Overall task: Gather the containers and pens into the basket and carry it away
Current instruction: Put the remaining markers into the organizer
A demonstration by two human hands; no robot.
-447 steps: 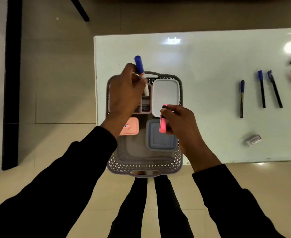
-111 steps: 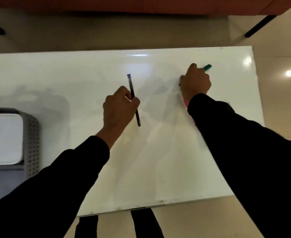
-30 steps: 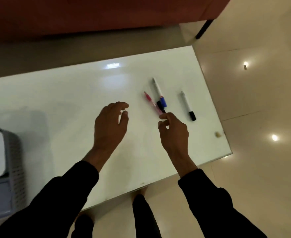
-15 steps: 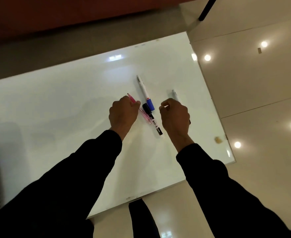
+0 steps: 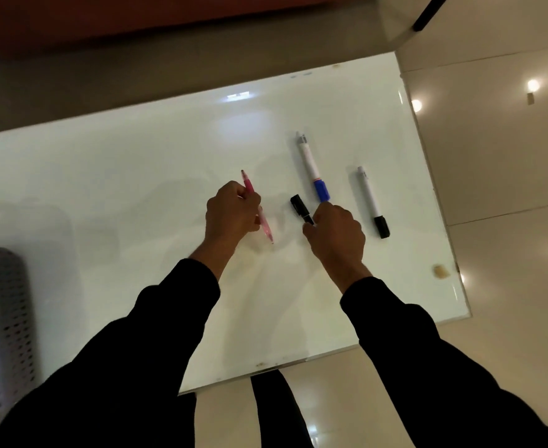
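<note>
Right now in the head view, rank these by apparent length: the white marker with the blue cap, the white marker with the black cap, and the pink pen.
1. White marker with blue cap, longest.
2. White marker with black cap and pink pen in the left hand: too close to rank, as that hand hides the pen's middle.

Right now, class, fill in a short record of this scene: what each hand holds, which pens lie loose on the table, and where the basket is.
left hand: closed on the pink pen
right hand: closed on the black marker
loose pens: blue-capped marker and black-capped marker, both lying flat on the white table
basket: grey, at the table's left edge, only partly in view
other: small tan scrap near the table's right edge
</note>
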